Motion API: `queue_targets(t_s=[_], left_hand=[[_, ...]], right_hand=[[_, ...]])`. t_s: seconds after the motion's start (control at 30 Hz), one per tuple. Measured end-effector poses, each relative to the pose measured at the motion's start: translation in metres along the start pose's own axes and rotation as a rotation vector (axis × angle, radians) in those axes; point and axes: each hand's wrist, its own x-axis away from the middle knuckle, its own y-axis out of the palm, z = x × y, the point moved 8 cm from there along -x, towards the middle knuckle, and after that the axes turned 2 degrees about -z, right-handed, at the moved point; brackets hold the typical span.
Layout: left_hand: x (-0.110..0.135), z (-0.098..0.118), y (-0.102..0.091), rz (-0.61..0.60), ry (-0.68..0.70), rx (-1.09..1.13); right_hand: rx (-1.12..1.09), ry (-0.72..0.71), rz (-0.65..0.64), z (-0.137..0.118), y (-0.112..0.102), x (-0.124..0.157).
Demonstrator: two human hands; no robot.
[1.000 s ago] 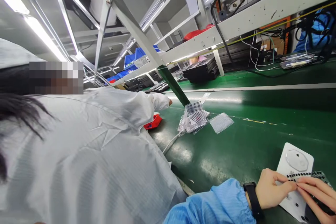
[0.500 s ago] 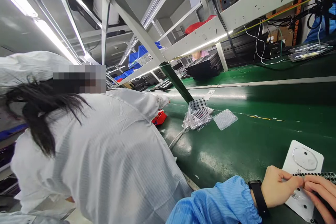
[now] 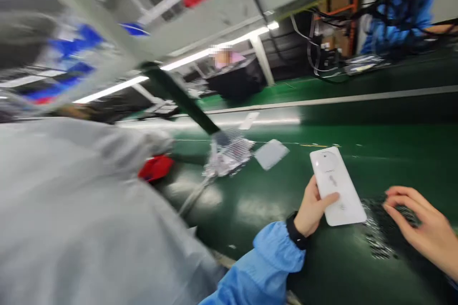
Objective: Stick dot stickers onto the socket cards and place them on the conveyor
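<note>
My left hand [image 3: 312,205] grips a white rectangular plastic panel [image 3: 334,186] by its lower edge, with the thumb across its face. A round outline shows near the panel's top end. My right hand [image 3: 418,219] hovers with its fingers spread, apart from the panel. Just below those fingers, a dark perforated strip [image 3: 382,224] lies on the green belt [image 3: 343,267]. Motion blur hides the strip's exact shape.
A co-worker in a white cleanroom coat [image 3: 89,200] fills the lower left, beside a red object [image 3: 156,167]. A plastic bag of perforated sheets [image 3: 227,157] and a loose sheet [image 3: 272,154] lie on the belt. Cables and a shelf run overhead.
The whole view has swung and blurred. My left hand has lifted the white panel off the belt, and my right hand has let go of the dotted strip, which now lies on the belt.
</note>
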Motion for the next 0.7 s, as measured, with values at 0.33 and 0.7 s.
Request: queue_targets(t_s=[0.33,0.7], left_hand=[[0.031,-0.030,0.033,-0.227,-0.081,-0.180],[0.041,-0.018,0.035,-0.252,0.024,-0.392]], right_hand=[[-0.045,-0.036,-0.078,-0.067,0.010,-0.004],[0.097,-0.189,-0.054,-0.087,0.010,-0.001]])
